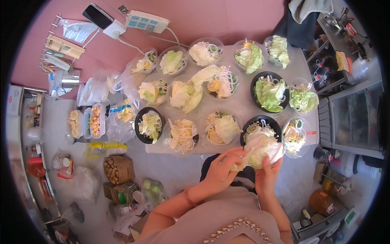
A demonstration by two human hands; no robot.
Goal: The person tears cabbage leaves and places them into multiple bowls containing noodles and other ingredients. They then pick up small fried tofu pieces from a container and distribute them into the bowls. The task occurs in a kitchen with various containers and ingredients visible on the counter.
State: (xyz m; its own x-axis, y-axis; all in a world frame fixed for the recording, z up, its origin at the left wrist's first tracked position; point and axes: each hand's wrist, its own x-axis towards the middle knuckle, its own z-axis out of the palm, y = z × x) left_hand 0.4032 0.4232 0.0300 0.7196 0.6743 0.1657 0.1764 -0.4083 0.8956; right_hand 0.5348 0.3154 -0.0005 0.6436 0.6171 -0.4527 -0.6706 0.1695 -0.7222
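Observation:
My left hand (224,166) grips the left edge of a pale lettuce or cabbage leaf (263,149). On its right side, my right hand (269,175) holds the same leaf with the thumb on top. The leaf hangs over the near rim of a black round bowl (242,138) with noodles and enoki mushrooms in it. To the right stands a clear bowl (294,137) with corn and noodles; to the left, another clear bowl (224,128) holds leaves, corn and mushrooms. Several more filled bowls, clear and black, stand in rows on the table (195,149).
At the left are white trays of cut food (96,120), plastic bags (122,122) and a paper bag of small round items (118,170). A power strip (147,21) and a phone (97,16) are by the pink wall. A glass-door fridge (356,116) stands right.

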